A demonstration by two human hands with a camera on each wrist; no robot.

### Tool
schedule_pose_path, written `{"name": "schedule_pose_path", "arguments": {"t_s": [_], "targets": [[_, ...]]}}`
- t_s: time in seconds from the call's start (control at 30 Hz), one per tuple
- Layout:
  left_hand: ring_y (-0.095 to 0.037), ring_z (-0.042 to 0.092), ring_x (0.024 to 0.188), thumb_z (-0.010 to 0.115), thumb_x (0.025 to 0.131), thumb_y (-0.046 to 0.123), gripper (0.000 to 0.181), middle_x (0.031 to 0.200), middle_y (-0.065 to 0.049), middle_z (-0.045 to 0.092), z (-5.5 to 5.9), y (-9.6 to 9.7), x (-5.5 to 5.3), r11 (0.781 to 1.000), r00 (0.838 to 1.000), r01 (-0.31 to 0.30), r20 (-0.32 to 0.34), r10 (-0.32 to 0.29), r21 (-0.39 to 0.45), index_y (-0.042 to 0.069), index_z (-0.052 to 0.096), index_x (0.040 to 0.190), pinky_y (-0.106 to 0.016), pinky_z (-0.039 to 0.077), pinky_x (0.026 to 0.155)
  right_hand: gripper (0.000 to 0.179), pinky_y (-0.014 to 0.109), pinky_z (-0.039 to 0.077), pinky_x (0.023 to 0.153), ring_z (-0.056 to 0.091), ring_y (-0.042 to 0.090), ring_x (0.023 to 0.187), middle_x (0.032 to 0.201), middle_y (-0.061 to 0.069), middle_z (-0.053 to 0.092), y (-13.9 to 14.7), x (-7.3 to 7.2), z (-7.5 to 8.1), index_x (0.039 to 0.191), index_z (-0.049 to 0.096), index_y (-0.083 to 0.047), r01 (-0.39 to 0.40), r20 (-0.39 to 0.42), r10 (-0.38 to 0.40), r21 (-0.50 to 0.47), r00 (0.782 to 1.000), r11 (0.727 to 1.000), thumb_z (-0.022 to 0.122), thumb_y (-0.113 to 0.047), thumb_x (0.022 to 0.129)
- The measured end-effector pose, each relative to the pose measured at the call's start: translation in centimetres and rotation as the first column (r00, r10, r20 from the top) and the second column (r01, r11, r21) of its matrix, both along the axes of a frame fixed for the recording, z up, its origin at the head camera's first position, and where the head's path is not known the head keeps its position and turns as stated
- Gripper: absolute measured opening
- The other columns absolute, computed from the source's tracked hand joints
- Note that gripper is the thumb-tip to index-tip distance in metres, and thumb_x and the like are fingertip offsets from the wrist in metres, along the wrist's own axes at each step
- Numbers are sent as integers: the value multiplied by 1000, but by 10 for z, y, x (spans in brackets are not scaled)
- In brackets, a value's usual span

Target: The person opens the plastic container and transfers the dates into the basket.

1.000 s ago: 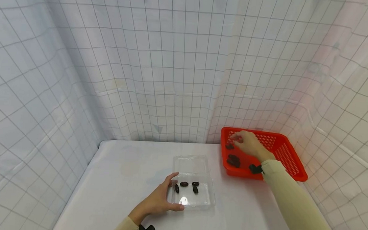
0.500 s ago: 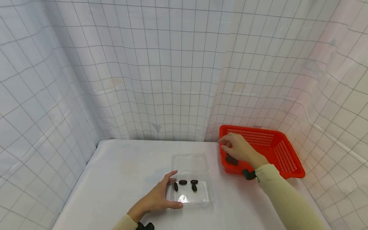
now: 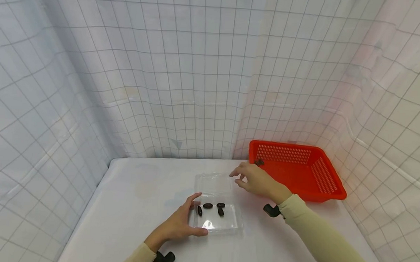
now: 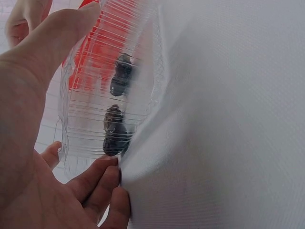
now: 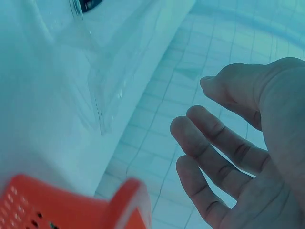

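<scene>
A clear plastic clamshell box point(image 3: 227, 224) lies with its lid point(image 3: 213, 183) folded back. Several dark brown oval pieces that look like dates point(image 3: 208, 205) lie inside it. My left hand point(image 3: 177, 224) holds the box at its left side, thumb along the front wall and fingers near the back. Through the ribbed wall point(image 4: 78, 119) in the left wrist view, dark pieces point(image 4: 114, 126) show. My right hand point(image 3: 258, 181) hovers between the box lid and the red basket, fingers loosely bent. Nothing shows between its fingers point(image 5: 190, 138) in the right wrist view.
The red perforated basket point(image 3: 286, 143) stands at the back right of the white-covered table point(image 3: 145, 190). Some dark pieces point(image 3: 259, 162) lie in its far left corner; others may be hidden behind my right hand. Grid-patterned sheeting point(image 3: 204, 88) encloses the table's back and sides.
My right hand has moved left and toward me, from over the basket to beside the box lid. My left hand keeps its hold on the box.
</scene>
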State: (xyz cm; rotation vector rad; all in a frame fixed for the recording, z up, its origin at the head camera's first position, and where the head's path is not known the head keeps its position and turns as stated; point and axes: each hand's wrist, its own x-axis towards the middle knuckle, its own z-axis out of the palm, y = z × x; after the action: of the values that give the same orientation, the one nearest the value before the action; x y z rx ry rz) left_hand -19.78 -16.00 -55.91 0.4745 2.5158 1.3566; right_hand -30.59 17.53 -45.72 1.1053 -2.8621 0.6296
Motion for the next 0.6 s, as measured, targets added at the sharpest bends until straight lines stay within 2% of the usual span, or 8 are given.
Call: {"name": "schedule_pose_path", "arguments": {"t_s": [0.27, 0.6], "targets": [[-45, 56, 160, 106, 85, 40, 130, 173, -23, 59, 1, 1, -2, 1000, 1000, 0, -2, 0, -12, 17, 25, 185, -72, 44, 127, 25, 32, 67, 92, 79, 22, 105, 127, 9, 82, -28, 14, -18, 133, 87, -14, -99, 49, 97, 32, 994, 995, 83, -12, 108], [-45, 54, 162, 105, 87, 38, 128, 174, -22, 58, 3, 0, -1, 1000, 1000, 4, 5, -4, -6, 17, 25, 185, -73, 42, 128, 25, 31, 67, 94, 82, 23, 107, 124, 7, 81, -54, 25, -32, 132, 87, -13, -219, 72, 212, 98, 975, 971, 83, -11, 107]]}}
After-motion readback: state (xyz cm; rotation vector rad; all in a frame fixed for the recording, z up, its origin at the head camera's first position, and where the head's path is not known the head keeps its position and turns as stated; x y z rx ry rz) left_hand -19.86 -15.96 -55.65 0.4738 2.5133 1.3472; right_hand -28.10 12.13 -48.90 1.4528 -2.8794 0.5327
